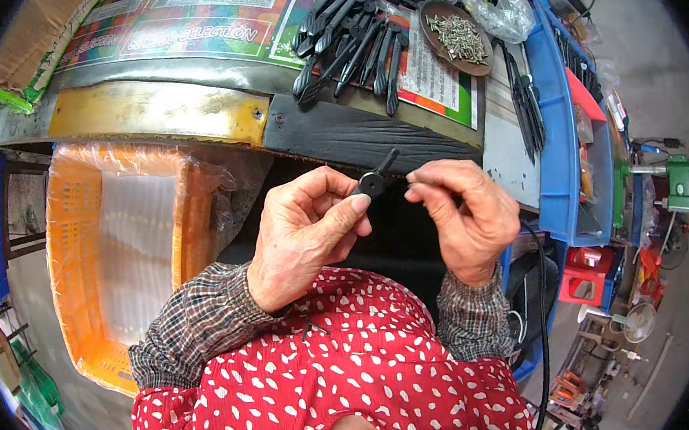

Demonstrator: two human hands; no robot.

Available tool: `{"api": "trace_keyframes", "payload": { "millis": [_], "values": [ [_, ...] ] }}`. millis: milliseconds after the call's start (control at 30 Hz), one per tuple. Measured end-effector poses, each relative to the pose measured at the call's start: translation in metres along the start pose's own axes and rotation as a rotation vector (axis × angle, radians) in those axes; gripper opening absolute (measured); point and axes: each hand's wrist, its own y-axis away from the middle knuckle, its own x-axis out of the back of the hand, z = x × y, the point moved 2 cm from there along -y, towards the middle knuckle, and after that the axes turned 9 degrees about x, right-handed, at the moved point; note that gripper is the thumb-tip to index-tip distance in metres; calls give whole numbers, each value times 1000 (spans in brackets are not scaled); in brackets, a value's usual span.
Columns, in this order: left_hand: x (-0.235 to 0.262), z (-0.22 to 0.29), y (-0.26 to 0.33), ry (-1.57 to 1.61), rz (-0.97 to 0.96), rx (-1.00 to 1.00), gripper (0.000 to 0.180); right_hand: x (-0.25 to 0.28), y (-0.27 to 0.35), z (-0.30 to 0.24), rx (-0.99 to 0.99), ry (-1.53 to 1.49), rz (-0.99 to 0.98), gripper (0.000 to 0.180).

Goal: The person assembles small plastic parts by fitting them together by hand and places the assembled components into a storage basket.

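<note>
Between the thumb and fingers of my left hand (pixel 301 235) is a small black plastic part (pixel 372 184) with a round hub and a short arm pointing up and away. My right hand (pixel 471 212) hovers just to the right of it, not touching it. Its thumb and forefinger are pinched together; whatever may be between them is too small to make out. Ahead on the bench lies a heap of black plastic handles (pixel 346 43). Beside the heap, a round brown dish (pixel 475 67) holds many small metal screws (pixel 457 36).
The bench's near edge (pixel 163 108) runs just beyond my hands. An orange basket (pixel 70 263) lined with clear plastic stands at left. Blue bins (pixel 546 107) and more long black parts (pixel 523 105) are at right. A black cable (pixel 545 320) hangs beside my right arm.
</note>
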Motion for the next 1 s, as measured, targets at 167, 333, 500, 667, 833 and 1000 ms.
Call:
{"api": "trace_keyframes", "payload": {
  "millis": [167, 333, 500, 667, 833, 1000],
  "values": [
    [0, -2, 3, -25, 11, -50, 10, -17, 4, -10, 15, -96, -7, 20],
    [-2, -4, 6, -69, 31, -109, 9, -25, 7, -13, 33, -80, 20, 21],
    [-1, -5, 10, -116, 67, -153, 10, -28, 9, -16, 56, -48, 27, 21],
    [2, -10, 10, -271, 165, -279, 12, -30, 9, -22, 120, 53, 34, 22],
    [-1, -10, 12, -476, 289, -508, 12, -34, 9, -25, 150, 116, 66, 22],
    [-3, -11, 12, -563, 370, -634, 13, -37, 9, -20, 133, 72, 74, 21]
  ]
}}
